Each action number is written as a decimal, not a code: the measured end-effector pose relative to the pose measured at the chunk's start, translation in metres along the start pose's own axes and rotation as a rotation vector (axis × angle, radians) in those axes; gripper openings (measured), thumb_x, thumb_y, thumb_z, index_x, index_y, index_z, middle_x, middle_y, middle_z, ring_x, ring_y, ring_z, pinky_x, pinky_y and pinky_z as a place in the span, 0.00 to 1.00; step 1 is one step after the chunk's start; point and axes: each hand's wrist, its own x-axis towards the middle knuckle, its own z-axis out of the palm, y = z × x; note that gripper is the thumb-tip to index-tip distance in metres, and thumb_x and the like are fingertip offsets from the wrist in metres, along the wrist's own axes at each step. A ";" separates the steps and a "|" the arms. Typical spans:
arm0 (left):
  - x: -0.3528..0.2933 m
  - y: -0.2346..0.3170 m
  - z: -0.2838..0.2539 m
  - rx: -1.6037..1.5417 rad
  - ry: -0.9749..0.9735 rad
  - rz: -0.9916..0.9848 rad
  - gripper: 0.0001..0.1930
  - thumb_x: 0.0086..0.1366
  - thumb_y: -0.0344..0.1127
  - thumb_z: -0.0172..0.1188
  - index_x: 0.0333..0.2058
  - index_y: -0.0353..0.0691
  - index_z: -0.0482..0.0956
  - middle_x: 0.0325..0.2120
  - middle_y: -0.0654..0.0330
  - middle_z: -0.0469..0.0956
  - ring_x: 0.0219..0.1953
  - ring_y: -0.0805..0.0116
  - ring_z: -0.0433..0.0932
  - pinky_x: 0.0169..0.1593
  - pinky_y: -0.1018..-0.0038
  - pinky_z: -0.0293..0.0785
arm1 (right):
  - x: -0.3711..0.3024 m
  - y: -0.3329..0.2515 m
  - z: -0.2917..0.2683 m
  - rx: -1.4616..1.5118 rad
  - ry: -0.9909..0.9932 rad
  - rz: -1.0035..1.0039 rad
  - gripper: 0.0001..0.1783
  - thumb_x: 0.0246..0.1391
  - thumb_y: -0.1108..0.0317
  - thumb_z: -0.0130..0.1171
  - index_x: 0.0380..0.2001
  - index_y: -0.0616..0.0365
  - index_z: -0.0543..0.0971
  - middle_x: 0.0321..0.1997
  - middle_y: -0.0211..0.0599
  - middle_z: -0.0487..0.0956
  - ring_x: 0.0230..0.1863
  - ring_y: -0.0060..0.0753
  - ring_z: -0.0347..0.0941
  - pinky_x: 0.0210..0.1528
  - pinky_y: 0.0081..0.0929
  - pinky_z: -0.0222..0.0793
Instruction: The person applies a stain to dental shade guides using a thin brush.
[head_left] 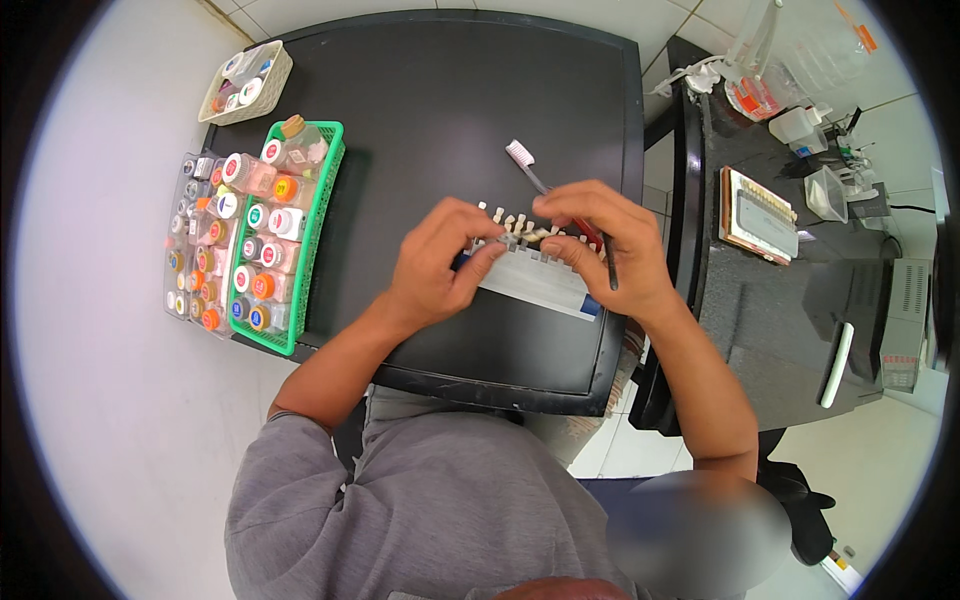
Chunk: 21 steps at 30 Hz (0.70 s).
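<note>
My left hand (440, 258) is closed in a pinch, thumb and forefinger meeting at a small, pale tooth-shaped piece (531, 238). The right hand (618, 245) curves around the other side, its thumb and forefinger at the same piece. A thin dark stick-like handle (613, 272) lies against the right palm. Below the fingers is a dental shade guide (535, 283), a silvery bar with blue ends and a row of tooth-coloured tabs along its far edge. Just beyond the right hand lies a toothbrush (520, 155) with pale bristles. Something red shows behind the right fingers, partly hidden.
The black table (450, 100) has raised edges. On its left stand a green basket (298, 335) and a clear container (182, 235) of small capped jars, with a cream basket (262, 112) behind. A dark side desk at right holds another shade guide (765, 222) and a bottle (797, 125).
</note>
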 end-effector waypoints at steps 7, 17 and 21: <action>-0.005 -0.001 0.010 -0.070 -0.058 -0.001 0.10 0.69 0.25 0.74 0.46 0.36 0.84 0.38 0.54 0.83 0.32 0.66 0.79 0.35 0.71 0.77 | -0.001 -0.003 0.004 0.093 -0.035 0.077 0.11 0.59 0.78 0.78 0.45 0.62 0.89 0.39 0.42 0.90 0.39 0.34 0.88 0.42 0.31 0.80; -0.003 -0.010 -0.009 0.325 -0.118 -0.043 0.57 0.40 0.51 0.93 0.65 0.38 0.69 0.57 0.49 0.76 0.56 0.51 0.76 0.60 0.56 0.75 | 0.005 0.025 -0.012 -0.164 0.026 0.110 0.16 0.56 0.89 0.62 0.44 0.61 0.85 0.37 0.40 0.89 0.42 0.43 0.88 0.47 0.34 0.81; -0.011 -0.009 -0.012 0.366 -0.225 -0.158 0.58 0.40 0.53 0.93 0.66 0.38 0.68 0.53 0.51 0.76 0.55 0.50 0.75 0.61 0.55 0.73 | 0.008 0.028 -0.012 -0.272 -0.037 0.053 0.20 0.50 0.90 0.57 0.44 0.58 0.83 0.37 0.38 0.89 0.43 0.49 0.85 0.51 0.41 0.75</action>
